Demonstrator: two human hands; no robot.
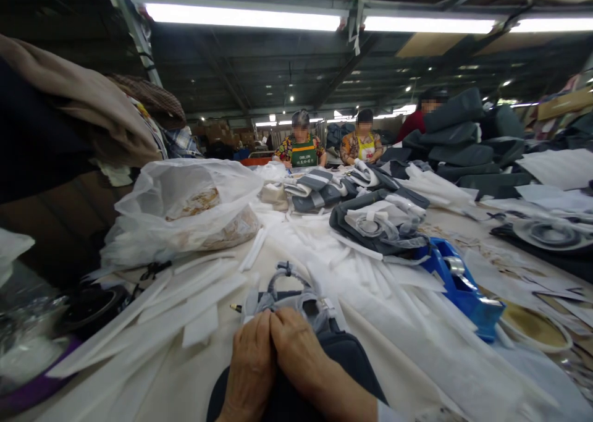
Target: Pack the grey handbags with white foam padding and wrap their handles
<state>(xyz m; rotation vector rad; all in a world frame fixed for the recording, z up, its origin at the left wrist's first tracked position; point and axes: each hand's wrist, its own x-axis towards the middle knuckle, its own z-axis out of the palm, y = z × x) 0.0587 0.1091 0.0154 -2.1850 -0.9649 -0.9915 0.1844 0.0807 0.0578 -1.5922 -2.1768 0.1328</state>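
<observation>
A dark handbag [349,354] lies in front of me at the bottom of the view. Its handle [290,275], covered in greyish clear wrapping, arches up beyond my hands. My left hand [250,357] and my right hand [296,348] press side by side on the top edge of the bag, thumbs together. The fingers of both curl down over that edge, and their tips are hidden. Clear film [315,304] covers metal fittings just past the right hand. A small brass and black tip [236,308] sticks out to the left.
White foam strips [204,311] cover much of the table. A blue tape dispenser [463,292] stands right, beside a tape roll [532,326]. A big plastic bag [185,206] sits left. Wrapped dark bags [380,218] are piled ahead; several people [303,150] are at the far side.
</observation>
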